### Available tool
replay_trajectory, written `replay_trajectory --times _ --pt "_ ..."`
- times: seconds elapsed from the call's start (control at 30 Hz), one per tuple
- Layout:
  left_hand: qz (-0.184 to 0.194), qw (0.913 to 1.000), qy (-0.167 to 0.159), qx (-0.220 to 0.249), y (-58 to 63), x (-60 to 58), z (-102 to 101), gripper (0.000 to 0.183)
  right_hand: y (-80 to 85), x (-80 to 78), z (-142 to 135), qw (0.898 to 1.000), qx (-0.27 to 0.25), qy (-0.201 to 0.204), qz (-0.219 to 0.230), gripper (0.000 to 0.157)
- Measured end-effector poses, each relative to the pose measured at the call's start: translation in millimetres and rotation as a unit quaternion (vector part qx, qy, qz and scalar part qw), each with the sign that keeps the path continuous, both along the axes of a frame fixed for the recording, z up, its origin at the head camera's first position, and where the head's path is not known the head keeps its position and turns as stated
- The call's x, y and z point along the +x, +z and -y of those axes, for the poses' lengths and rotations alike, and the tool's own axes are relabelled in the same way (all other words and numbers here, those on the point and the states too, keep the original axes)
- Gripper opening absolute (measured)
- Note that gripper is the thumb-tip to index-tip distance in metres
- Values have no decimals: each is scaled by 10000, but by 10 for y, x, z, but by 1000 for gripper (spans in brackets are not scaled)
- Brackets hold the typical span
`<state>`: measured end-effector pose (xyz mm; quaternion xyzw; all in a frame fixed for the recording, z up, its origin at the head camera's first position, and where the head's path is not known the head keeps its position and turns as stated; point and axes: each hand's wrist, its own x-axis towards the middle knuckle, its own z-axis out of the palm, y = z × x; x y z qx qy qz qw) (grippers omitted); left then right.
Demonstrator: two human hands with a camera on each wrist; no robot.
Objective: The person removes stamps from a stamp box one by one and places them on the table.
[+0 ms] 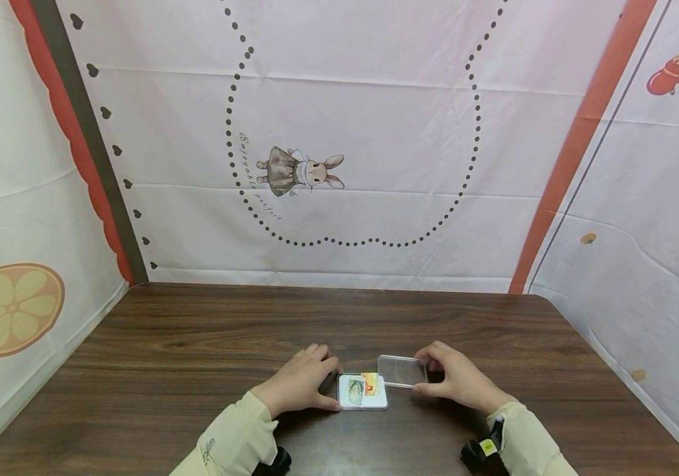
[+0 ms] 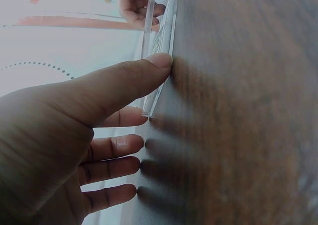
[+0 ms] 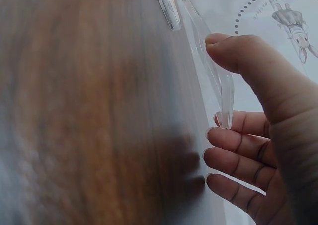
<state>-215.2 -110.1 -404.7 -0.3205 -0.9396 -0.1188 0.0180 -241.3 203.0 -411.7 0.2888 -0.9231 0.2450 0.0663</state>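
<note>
A flat clear plastic case (image 1: 379, 400) with a white inside lies on the table, holding a small greenish picture piece (image 1: 355, 391) and a yellow-orange one (image 1: 370, 382). My left hand (image 1: 300, 381) grips its left end between thumb and index finger; in the left wrist view the other fingertips touch the table. My right hand (image 1: 458, 380) pinches a clear plastic lid (image 1: 403, 371) by its right end, thumb on the near edge. In the right wrist view the lid (image 3: 226, 96) is raised off the table. Its left end is close to the case's upper right corner.
The brown wood-grain table (image 1: 196, 330) spreads around both hands. White printed cloth (image 1: 375, 132) hangs behind it and at both sides. A dark wrist device (image 1: 482, 449) with a yellow label sits at the right sleeve, another (image 1: 276, 463) at the left sleeve.
</note>
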Motion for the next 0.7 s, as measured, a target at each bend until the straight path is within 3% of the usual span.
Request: replay_trajectory --times 0.7 --pt "33 10000 16 -1 6 -2 -12 50 0 -12 -31 9999 -17 -89 145 49"
